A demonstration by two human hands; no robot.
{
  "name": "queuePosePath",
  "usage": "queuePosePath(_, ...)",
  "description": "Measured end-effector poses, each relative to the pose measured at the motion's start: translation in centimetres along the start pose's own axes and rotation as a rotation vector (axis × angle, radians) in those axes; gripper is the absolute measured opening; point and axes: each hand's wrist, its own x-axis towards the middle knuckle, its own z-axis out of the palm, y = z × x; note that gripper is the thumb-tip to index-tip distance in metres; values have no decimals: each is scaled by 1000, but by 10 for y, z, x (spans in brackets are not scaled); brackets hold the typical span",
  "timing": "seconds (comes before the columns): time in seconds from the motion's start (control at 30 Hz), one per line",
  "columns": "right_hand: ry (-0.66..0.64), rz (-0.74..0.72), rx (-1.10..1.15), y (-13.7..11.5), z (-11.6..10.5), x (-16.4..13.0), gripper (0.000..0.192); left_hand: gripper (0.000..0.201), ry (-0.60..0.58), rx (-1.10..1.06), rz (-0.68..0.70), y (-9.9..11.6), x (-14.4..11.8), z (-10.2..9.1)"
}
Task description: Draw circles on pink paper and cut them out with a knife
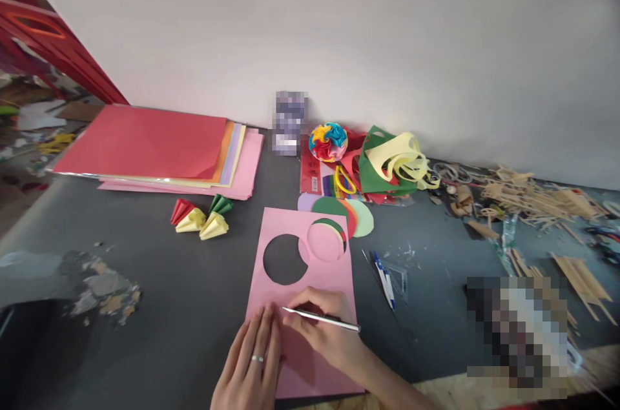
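At the near edge of the dark grey table [194, 307] lies a pink paper sheet [300, 371], pierced by 2 round openings in its far half. The left hand [247, 365] rests palm down on the sheet's near left part, its fingers straight and side by side, gripping nothing visible; 1 finger wears a silver ring [257, 358]. The right hand [334, 332], just beside it, has thumb and fingers closed around a slim silver pen-shaped tool [346, 325], held at a low slant with its tip near the left fingertips; whether that tip touches the paper I cannot tell.

In the right-hand opening sits a pink paper disc [323, 242], with coloured rims showing around it. More paper discs [363, 219] fan out past the sheet's far edge. To the left stand 4 folded paper cones [214, 226], near a stack of coloured paper [145, 142] topped in red. Right of the sheet lie blue-and-white pens [385, 281] beside a clear set square [403, 281]. Farther off is a multicoloured paper ball [328, 142].
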Motion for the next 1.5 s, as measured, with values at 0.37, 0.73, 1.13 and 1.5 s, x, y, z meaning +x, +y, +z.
queuePosePath(0.37, -131, 264, 391, 7, 5, -8, 16, 79, 38, -32, -23, -3, 8, -5)
queuePosePath(0.73, -155, 199, 333, 9, 0, -5, 19, 82, -51, -33, -41, -4, 0, -1)
queuePosePath(1.13, -170, 12, 161, 14, -8, 0, 23, 78, -67, -19, -29, -4, 0, -3)
queuePosePath(1.5, -69, 31, 76, 15, 13, -14, 40, 75, -35, -16, -22, -3, 6, -5)
